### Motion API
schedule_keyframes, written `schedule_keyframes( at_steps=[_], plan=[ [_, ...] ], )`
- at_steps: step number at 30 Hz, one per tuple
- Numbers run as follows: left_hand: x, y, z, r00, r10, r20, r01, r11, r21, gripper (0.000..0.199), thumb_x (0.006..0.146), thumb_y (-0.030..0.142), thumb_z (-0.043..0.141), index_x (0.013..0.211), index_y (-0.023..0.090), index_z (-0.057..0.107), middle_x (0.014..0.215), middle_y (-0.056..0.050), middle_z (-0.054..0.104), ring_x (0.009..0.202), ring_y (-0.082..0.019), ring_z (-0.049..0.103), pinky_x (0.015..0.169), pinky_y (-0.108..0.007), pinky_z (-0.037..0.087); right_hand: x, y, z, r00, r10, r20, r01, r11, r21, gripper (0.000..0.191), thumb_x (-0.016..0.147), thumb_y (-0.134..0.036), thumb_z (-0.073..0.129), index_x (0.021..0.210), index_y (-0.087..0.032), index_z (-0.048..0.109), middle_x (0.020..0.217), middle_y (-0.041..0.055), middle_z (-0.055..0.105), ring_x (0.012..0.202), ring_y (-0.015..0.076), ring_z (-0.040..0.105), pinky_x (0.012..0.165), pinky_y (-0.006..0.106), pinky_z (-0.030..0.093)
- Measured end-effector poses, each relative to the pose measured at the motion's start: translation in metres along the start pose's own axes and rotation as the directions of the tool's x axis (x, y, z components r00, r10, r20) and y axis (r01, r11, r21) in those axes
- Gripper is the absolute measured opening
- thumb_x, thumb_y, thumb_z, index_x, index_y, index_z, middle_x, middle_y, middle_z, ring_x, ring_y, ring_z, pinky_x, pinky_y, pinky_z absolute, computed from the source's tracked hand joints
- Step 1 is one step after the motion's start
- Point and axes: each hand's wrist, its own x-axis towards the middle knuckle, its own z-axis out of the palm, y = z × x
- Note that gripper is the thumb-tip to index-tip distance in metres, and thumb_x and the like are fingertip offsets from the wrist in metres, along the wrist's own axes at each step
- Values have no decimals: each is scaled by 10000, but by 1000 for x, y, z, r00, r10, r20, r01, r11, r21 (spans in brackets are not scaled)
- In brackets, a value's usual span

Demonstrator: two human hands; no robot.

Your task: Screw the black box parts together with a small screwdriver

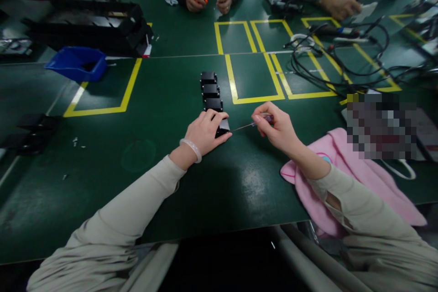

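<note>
Several small black boxes with screws at their sides stand in a row running away from me on the green table. My left hand grips the nearest black box, its fingers covering much of it. In my right hand is a screwdriver, held by its dark translucent handle. Its thin shaft points left and slightly down, and the tip reaches the right side of the held box, by a screw. Whether the tip sits in the screw I cannot tell.
A blue scoop-shaped bin and black trays stand at the far left. Loose screws lie at left. A pink cloth is under my right forearm. Cables tangle at right. Co-workers' hands are across the table.
</note>
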Motion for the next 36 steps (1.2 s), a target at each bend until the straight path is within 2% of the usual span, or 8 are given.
schedule_keyframes(
  at_steps=[6, 13, 18, 25, 30, 36],
  plan=[
    [0, -1, 1, 1000, 3, 2, -3, 1000, -1, 489, 992, 486, 655, 1385, 211, 558, 1266, -125, 630, 1114, -297, 613, 903, -411, 543, -1, -1, 0, 999, 3, -34, -3, 1000, -21, 182, 1010, -399, 648, 1035, -235, 573, 730, -44, 565, 597, 116, 538, 568, 273, 398],
    [0, 0, 0, 1000, 2, 2, -2, 1000, -1, 484, 995, 479, 653, 1378, 197, 568, 1273, -134, 629, 1125, -304, 613, 917, -421, 544, 0, -2, 0, 1000, 17, -4, -17, 1000, -14, 219, 1031, -425, 627, 946, -231, 570, 667, -55, 543, 543, 103, 496, 548, 273, 371],
    [0, 0, 0, 1000, -1, 3, 1, 1000, 1, 479, 997, 480, 655, 1377, 201, 571, 1270, -130, 630, 1122, -300, 614, 911, -413, 543, 0, -1, 0, 999, -17, -38, 16, 999, -34, 175, 1014, -396, 632, 1021, -231, 575, 714, -49, 562, 596, 117, 540, 576, 275, 401],
    [0, 0, 1, 1000, 2, -7, -2, 1000, 3, 482, 994, 481, 656, 1379, 205, 565, 1268, -127, 632, 1115, -297, 612, 897, -410, 543, 0, -2, 0, 1000, 30, 0, -30, 1000, 0, 269, 1039, -480, 614, 934, -239, 559, 629, -68, 528, 486, 96, 459, 507, 273, 343],
    [0, 0, 0, 1000, 2, -3, -2, 1000, 2, 481, 993, 478, 656, 1379, 206, 566, 1269, -128, 630, 1105, -295, 612, 901, -412, 541, 0, 0, 2, 998, -10, -54, 9, 1000, -12, 243, 1019, -471, 644, 1030, -239, 572, 716, -45, 553, 588, 119, 539, 551, 273, 398],
    [0, -1, 0, 1000, 0, -2, 0, 1000, -6, 481, 991, 482, 655, 1378, 212, 564, 1272, -127, 628, 1117, -298, 609, 905, -410, 538, -1, -1, 1, 999, 36, 5, -36, 999, 14, 286, 1046, -511, 602, 950, -245, 558, 618, -73, 517, 460, 95, 465, 479, 271, 333]
  ],
)
